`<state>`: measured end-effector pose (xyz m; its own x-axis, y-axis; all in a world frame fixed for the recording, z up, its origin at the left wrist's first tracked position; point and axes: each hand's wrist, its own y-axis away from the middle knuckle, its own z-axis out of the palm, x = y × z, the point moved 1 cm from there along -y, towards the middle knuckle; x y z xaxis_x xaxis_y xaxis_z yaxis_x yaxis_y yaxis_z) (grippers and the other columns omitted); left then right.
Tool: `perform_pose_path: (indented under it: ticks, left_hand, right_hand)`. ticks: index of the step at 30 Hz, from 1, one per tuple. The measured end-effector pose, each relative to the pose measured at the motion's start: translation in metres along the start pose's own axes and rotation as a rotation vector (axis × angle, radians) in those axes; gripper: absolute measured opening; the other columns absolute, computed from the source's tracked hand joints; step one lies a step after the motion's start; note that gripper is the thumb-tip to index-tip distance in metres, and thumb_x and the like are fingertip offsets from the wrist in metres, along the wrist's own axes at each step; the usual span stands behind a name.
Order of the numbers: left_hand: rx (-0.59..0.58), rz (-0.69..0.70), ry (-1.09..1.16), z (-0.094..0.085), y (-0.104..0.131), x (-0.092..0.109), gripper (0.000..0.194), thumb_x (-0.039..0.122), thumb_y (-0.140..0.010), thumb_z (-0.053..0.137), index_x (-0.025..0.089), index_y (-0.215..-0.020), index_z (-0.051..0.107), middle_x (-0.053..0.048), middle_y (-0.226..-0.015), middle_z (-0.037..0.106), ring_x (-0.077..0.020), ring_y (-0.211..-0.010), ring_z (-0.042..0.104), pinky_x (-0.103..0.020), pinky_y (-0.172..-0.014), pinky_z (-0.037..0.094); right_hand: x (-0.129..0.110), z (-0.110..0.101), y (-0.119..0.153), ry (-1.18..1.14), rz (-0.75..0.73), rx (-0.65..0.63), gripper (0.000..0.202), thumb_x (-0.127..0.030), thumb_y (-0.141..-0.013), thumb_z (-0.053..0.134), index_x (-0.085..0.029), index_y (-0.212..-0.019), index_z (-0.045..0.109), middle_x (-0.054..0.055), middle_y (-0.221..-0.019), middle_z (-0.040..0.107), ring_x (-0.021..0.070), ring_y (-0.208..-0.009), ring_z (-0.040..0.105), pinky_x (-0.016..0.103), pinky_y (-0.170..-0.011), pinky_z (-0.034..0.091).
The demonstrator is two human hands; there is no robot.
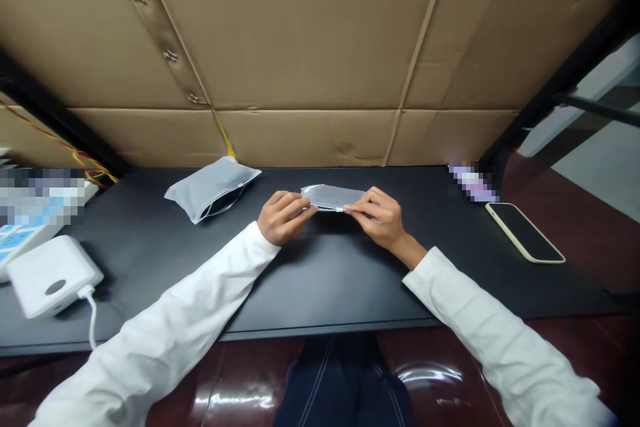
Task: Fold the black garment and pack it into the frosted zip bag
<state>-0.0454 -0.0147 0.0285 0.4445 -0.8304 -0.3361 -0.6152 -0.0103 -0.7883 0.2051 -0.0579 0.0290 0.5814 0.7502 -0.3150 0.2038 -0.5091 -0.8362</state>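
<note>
A small frosted zip bag [334, 196] is held up just above the black table, its zip edge turned towards me. My left hand [286, 217] pinches the bag's left end between thumb and fingers. With thumb and fingertips, my right hand [377, 215] grips the zip edge near the white slider, towards the right end. Whether anything lies inside this bag I cannot tell. Another frosted zip bag [207, 185], larger in view, rests on the table to the left with its mouth gaping towards me.
A white boxy device [54, 275] with a cable stands at the left, beside a blurred box. At the right lies a phone [525, 232] in a pale case, near a blurred purple packet [473, 181]. Cardboard [320, 47] walls the table's back edge.
</note>
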Motion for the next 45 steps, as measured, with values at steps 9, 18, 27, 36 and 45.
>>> perform_pose_path:
  ticks: [9, 18, 27, 36, 45]
  left_hand:
    - [-0.162, -0.026, 0.148, -0.002, -0.023, 0.015, 0.026, 0.024, -0.087, 0.066, 0.030, -0.112, 0.064, -0.010, -0.142, 0.053, -0.0251, -0.124, 0.053, -0.044, -0.095, 0.046]
    - [-0.451, -0.017, 0.089, 0.002, -0.026, 0.015, 0.025, 0.036, -0.090, 0.063, 0.025, -0.112, 0.066, -0.014, -0.148, 0.046, -0.0316, -0.124, 0.054, -0.049, -0.095, 0.046]
    - [-0.103, 0.026, 0.142, -0.003, -0.020, 0.017, 0.009, 0.027, -0.092, 0.062, 0.019, -0.088, 0.062, -0.005, -0.095, 0.072, -0.0164, -0.088, 0.067, -0.029, -0.072, 0.049]
    - [-0.030, -0.012, 0.129, 0.002, -0.023, 0.027, 0.008, 0.021, -0.090, 0.063, 0.020, -0.098, 0.062, -0.002, -0.085, 0.071, -0.0150, -0.077, 0.062, -0.029, -0.063, 0.041]
    - [-0.011, -0.029, 0.128, 0.004, -0.026, 0.035, 0.012, 0.015, -0.089, 0.063, 0.019, -0.100, 0.062, -0.002, -0.084, 0.071, -0.0151, -0.074, 0.059, -0.029, -0.061, 0.040]
  right_hand:
    - [-0.006, -0.001, -0.001, -0.054, -0.046, -0.047, 0.015, -0.018, -0.088, 0.065, -0.027, -0.087, 0.077, 0.002, -0.069, 0.065, 0.0161, -0.067, 0.055, 0.033, -0.063, 0.046]
    - [-0.005, 0.002, 0.002, -0.021, -0.106, -0.113, 0.014, -0.020, -0.089, 0.064, -0.025, -0.084, 0.075, 0.002, -0.069, 0.062, 0.0163, -0.068, 0.054, 0.032, -0.064, 0.047]
    - [-0.012, 0.004, 0.003, -0.002, -0.075, -0.046, 0.008, -0.020, -0.086, 0.068, -0.024, -0.087, 0.075, 0.002, -0.068, 0.064, 0.0163, -0.066, 0.055, 0.033, -0.061, 0.046]
    - [-0.015, 0.008, 0.004, -0.002, -0.086, -0.095, 0.006, -0.019, -0.087, 0.067, -0.022, -0.088, 0.072, 0.004, -0.076, 0.065, 0.0175, -0.075, 0.058, 0.034, -0.070, 0.050]
    - [-0.015, 0.014, 0.009, 0.054, -0.139, -0.139, 0.010, -0.015, -0.090, 0.061, -0.020, -0.085, 0.069, 0.004, -0.073, 0.062, 0.0173, -0.072, 0.053, 0.033, -0.069, 0.048]
